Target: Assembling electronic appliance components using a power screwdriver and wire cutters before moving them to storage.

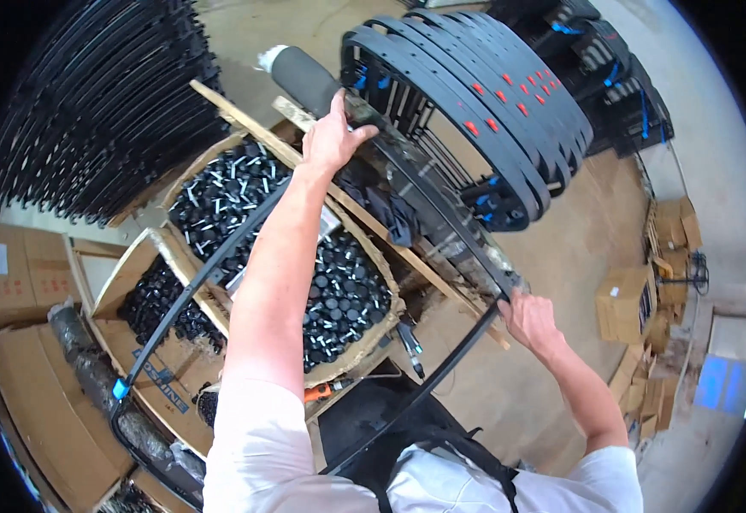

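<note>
A large black tubular frame [441, 368] with rounded corners lies across in front of me, close to my body. My left hand [332, 141] is at its far corner, index finger stretched forward and thumb spread, the other fingers closed around the bar. At the right corner, my right hand [529, 321] is wrapped on the frame. The far bar lies along a padded support beam [304, 81] wrapped in grey foam and plastic. A blue clip [120, 389] sits on the frame's left side. My left forearm hides part of the frame.
Below the frame are cartons of black round-headed screw feet [343, 286], with wooden slats [415, 256] alongside. A tool with an orange part [317, 392] lies near the carton edge. Stacked black frames [475, 94] stand beyond the beam, more [108, 103] at far left. Cardboard boxes [625, 299] sit right.
</note>
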Available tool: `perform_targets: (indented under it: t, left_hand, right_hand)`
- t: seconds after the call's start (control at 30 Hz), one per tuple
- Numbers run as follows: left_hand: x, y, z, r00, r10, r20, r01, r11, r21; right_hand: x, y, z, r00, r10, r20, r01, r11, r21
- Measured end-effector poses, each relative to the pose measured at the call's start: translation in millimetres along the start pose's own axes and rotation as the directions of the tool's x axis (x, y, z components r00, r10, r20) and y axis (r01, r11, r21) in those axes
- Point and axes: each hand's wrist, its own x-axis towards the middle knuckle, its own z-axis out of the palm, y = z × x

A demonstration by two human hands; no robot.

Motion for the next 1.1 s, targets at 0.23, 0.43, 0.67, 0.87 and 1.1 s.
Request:
perform_targets:
  t: [0.23,0.43,0.67,0.87,1.1]
  left_hand:
    - [9.2,-80.0,-110.3,0.902,-0.082,-0.424,0.217,0.935,0.280]
    - [-6.1,23.7,-20.4,0.934,0.344,-0.094,-0.290,0.886,0.361]
    - [-2.4,-29.1,-76.5,0.969,0.075,-0.235,0.028,0.912,0.409]
    - [17.7,32.5,-3.6,0.967,0.029,0.252,-0.151,0.864,0.481]
    - [23.4,13.3,-23.2,0.804,0.402,0.438,-0.589,0.636,0.498]
  right_hand:
    - [-0.1,-0.9,3.8,0.997,0.079,0.021,-0.080,0.996,0.028]
    - [3.5,5.3,12.9,0.999,0.041,-0.004,-0.041,0.999,-0.007]
    - [-5.3,7.3,11.8,0.998,0.053,-0.035,-0.053,0.999,-0.007]
    - [-3.1,5.0,2.5,0.999,0.039,-0.007,-0.039,0.999,0.014]
    - [1.0,1.9,5.8,0.998,0.062,0.032,-0.065,0.993,0.097]
